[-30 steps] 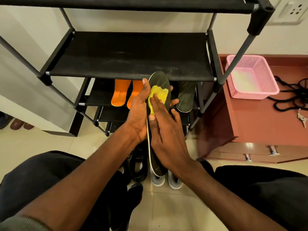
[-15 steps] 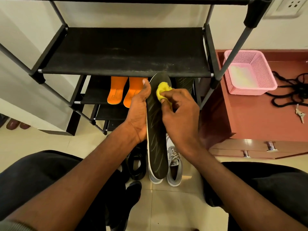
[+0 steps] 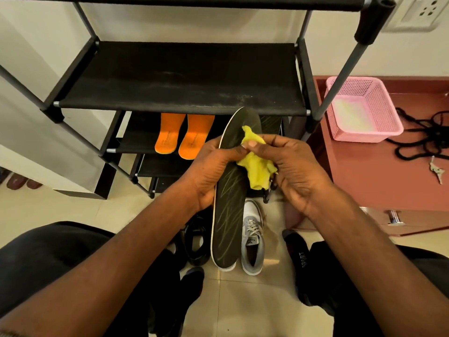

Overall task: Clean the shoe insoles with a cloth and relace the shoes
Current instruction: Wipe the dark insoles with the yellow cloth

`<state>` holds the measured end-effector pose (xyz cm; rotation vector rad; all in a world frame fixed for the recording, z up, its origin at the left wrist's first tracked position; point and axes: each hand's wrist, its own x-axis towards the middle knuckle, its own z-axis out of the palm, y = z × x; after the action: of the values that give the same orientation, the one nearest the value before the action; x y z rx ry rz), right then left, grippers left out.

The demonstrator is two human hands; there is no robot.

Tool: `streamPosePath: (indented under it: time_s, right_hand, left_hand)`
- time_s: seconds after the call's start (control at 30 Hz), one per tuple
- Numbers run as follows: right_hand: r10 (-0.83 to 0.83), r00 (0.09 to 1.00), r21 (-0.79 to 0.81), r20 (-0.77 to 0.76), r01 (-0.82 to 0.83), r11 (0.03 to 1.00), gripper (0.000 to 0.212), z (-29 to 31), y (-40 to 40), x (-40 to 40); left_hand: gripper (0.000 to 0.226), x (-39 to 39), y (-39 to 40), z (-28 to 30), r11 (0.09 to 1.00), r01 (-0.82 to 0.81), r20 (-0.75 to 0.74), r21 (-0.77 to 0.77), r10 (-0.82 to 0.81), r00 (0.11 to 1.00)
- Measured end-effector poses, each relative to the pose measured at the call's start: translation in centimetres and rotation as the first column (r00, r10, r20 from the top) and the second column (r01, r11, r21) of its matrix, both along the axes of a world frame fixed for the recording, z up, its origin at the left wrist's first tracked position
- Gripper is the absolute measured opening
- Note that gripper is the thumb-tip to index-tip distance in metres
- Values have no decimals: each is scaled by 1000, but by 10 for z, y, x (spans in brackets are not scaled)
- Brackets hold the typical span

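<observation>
A long dark insole [image 3: 228, 215] with pale streaks is held upright over the floor. My left hand [image 3: 209, 171] grips it at its left edge, thumb across the front. My right hand [image 3: 291, 171] holds a crumpled yellow cloth [image 3: 257, 166] against the insole's right side, and both thumbs meet on the cloth. Below, a grey and white laced shoe [image 3: 252, 237] stands on the tiles, with a black shoe [image 3: 196, 242] to its left. Two orange insoles [image 3: 184, 136] lean on a lower rack shelf. Another dark insole [image 3: 272, 122] shows partly behind the held one.
A black shoe rack [image 3: 179, 76] stands straight ahead. To the right, a reddish cabinet [image 3: 379, 176] carries a pink basket [image 3: 362, 110], black laces [image 3: 422, 139] and keys [image 3: 437, 170]. My knees frame the bottom corners. A black sock [image 3: 301, 263] shows on the floor.
My right hand drew the cloth down from the insole's toe and off to its right side, where the cloth has opened out. My left thumb has come across onto the cloth.
</observation>
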<state>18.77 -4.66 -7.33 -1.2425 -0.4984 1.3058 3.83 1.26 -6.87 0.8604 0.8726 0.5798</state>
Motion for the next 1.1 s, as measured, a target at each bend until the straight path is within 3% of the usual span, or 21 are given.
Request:
streamPosePath:
  time_s: [0.07, 0.2, 0.3, 0.37, 0.47, 0.6, 0.73, 0.8, 0.93, 1.03, 1.1]
  right_hand:
    - [-9, 992, -21, 126, 12, 1000, 23, -1, 1, 1]
    - [-286, 954, 40, 90, 283, 958, 15, -2, 4, 10]
    - [-529, 731, 254, 432, 464, 849, 15, -3, 3, 11]
    - [-502, 572, 349, 648, 362, 864, 19, -1, 2, 3]
    - [-334, 400, 301, 854, 144, 943, 26, -6, 1, -12]
    - [-291, 340, 305, 894, 13, 952, 28, -9, -2, -20]
    - [-319, 250, 319, 914, 44, 947, 24, -7, -1, -18]
    - [-324, 282, 337, 903, 2, 942, 23, -6, -1, -24]
    - [-305, 378, 419, 874, -267, 868, 18, -11, -6, -35]
    - [-304, 251, 383, 919, -388, 838, 19, -11, -8, -25]
    - [-329, 178, 372, 927, -341, 863, 19, -10, -4, -14]
  left_hand:
    - [29, 0, -1, 2, 1000, 7, -28, 27, -6, 1000]
    - [28, -2, -3, 8, 998, -21, -3, -56, 20, 1000]
    - [46, -3, -6, 10, 991, 86, 33, -106, -82, 996]
    - [64, -1, -9, 11, 981, 113, 87, -157, -100, 991]
    - [67, 0, -12, 14, 978, 119, 168, -172, -90, 982]
    - [64, -3, -10, 18, 980, 104, 229, -167, -64, 971]
    - [71, -3, -11, 15, 975, 156, 240, -160, -115, 964]
    - [71, -3, -10, 13, 973, 149, 242, -178, -103, 965]
    - [65, -7, -5, 15, 961, 101, 278, -257, -26, 960]
    - [69, -9, -8, 18, 964, 93, 307, -248, -13, 952]
    - [71, -7, -10, 19, 977, 93, 273, -193, -38, 961]
